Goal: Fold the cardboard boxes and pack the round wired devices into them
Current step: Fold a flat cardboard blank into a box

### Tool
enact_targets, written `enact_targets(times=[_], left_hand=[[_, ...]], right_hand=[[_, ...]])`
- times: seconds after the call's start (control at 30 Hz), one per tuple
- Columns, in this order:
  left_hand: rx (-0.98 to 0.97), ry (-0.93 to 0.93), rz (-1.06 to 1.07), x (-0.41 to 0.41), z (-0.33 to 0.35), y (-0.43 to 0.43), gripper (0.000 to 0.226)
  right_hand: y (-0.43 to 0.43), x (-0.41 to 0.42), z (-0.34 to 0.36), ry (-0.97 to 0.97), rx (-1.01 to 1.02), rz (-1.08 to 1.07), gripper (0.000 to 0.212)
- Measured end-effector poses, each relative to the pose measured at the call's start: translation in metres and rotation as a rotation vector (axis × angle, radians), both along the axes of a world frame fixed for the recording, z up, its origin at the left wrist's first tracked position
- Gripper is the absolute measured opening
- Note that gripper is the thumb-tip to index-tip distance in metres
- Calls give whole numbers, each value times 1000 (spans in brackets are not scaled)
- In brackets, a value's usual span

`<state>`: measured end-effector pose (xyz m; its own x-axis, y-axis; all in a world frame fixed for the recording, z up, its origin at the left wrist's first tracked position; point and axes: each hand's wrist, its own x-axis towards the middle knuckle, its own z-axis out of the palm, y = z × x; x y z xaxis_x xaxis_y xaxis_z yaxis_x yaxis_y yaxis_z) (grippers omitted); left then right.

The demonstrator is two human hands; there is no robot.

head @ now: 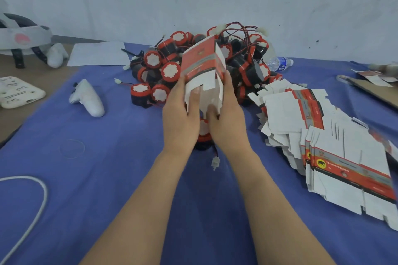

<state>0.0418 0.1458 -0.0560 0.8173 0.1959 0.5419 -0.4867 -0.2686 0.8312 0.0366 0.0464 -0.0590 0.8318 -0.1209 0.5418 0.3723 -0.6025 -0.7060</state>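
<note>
A red and white cardboard box [200,64] stands partly folded, raised above the blue cloth, with its open white flaps facing me. My left hand [179,114] grips its left side, thumb on a flap. My right hand [227,114] grips the right side, thumb pressing an inner flap. One round red and black wired device [203,133] lies on the cloth just below my hands, its wire and white plug [215,161] trailing toward me. A heap of several such devices [163,71] sits behind the box. Flat unfolded boxes [336,157] lie piled at the right.
A white controller [89,99] lies at the left on the blue cloth [107,178]. A headset [21,36] and a white pad [17,92] sit at the far left. A water bottle [280,63] lies behind the heap. A white cable [36,200] curves at the lower left.
</note>
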Motion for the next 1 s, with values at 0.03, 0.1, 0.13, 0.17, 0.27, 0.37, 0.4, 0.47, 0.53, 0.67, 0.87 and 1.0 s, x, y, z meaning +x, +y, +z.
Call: enact_targets(times=[0.03,0.1,0.13,0.17,0.27,0.37,0.4,0.47,0.53,0.67,0.87,1.0], left_hand=[[1,-21,-19,0,0,-2,41],[-2,-43,-71,-1,0,-3,37],[-6,-42,-105,-1,1,-4,33],[-17,-38,-135,0,1,-4,30],[-4,-54,-130,2,0,-2,32],[-22,-80,-134,3,0,0,44],[-51,-77,-133,4,1,0,48],[-139,-28,-133,5,3,1,52],[-211,52,-162,4,4,1,49],[-243,42,-298,0,5,1,46],[-101,8,-209,5,5,6,51],[-139,53,-281,4,6,12,48]], right_hand=[[2,0,-1,-10,19,40,74],[7,1,1,-57,41,111,67],[9,1,2,-70,43,145,62],[9,1,2,-68,55,170,57],[3,1,3,-77,186,122,53],[-6,1,4,-84,325,0,65],[-8,2,4,-69,383,3,67],[-11,4,6,-25,499,40,64],[-12,5,7,12,523,72,58],[-3,2,3,4,309,156,39],[-6,-5,4,68,402,394,46],[-9,-4,12,71,449,282,34]])
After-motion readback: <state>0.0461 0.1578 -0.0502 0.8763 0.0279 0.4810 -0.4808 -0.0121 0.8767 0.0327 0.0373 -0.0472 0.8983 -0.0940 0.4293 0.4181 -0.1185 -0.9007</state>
